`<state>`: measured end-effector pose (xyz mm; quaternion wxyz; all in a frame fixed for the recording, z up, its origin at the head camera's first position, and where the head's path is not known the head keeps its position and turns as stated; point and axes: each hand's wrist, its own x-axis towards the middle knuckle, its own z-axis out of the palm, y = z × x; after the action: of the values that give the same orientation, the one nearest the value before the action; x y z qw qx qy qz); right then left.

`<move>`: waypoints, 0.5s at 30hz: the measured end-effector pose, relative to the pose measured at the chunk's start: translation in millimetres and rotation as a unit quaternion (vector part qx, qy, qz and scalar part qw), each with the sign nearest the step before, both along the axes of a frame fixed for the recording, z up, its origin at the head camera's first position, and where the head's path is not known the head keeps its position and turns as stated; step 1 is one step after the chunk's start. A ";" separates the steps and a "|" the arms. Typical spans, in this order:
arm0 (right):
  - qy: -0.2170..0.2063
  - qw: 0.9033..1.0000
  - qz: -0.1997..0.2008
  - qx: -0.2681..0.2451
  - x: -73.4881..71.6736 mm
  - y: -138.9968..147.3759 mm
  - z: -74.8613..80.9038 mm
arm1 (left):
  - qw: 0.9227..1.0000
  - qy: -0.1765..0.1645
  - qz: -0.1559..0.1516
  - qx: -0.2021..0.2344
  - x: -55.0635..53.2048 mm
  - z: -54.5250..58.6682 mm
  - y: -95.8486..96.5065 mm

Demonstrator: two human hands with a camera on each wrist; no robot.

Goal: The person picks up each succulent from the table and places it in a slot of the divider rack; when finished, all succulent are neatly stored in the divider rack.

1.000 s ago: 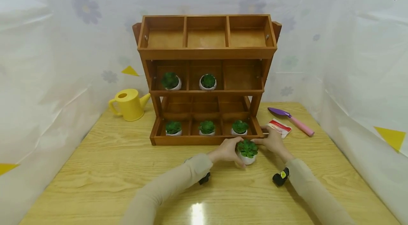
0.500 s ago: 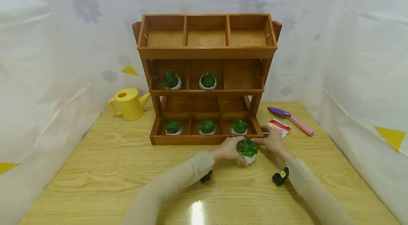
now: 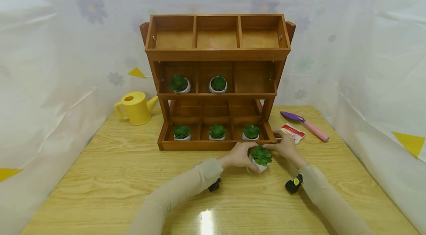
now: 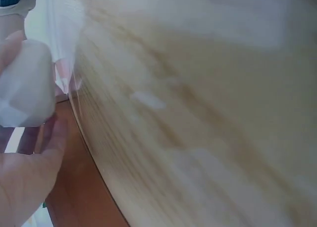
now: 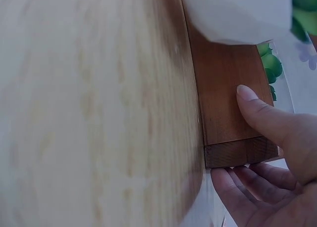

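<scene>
My left hand (image 3: 239,155) holds a potted succulent (image 3: 261,155) by its white pot, in front of the lower right corner of the wooden plant shelf (image 3: 217,55). The left wrist view shows the white faceted pot (image 4: 27,85) between thumb and fingers. At that same corner, my right hand (image 3: 287,147) grips the shelf. In the right wrist view its thumb (image 5: 260,110) lies on the front board (image 5: 225,88) while the other fingers bend against the board's end. Several similar succulents stand in the shelf, including one in the bottom right compartment (image 3: 251,132).
A yellow watering can (image 3: 135,108) stands left of the shelf. To the right lie a trowel (image 3: 306,124) with purple blade and pink handle, and a red and white packet (image 3: 293,132). White sheeting borders the wooden table (image 3: 126,175) at the back and sides.
The held succulent and my left hand have shifted slightly right, and the pot now tilts a little more. My right hand stays at the shelf corner.
</scene>
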<state>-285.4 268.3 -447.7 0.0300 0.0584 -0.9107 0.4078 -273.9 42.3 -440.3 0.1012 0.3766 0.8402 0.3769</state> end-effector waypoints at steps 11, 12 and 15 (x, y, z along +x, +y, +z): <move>0.029 1.000 -0.001 0.007 -1.0 0.9 -1.6 | 0.997 0.011 0.063 0.033 7.9 17.4 -1.9; 0.032 0.999 -0.002 0.007 -1.2 1.2 -1.9 | 0.997 0.023 0.067 0.038 7.9 20.3 -2.0; 0.034 0.999 -0.003 0.007 -1.2 1.6 -2.0 | 0.994 0.050 0.070 0.060 7.1 29.1 -2.9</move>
<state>-286.6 269.9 -449.7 0.0616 0.0695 -0.9121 0.3994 -266.8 39.4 -411.2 0.0096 0.3404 0.8446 0.4132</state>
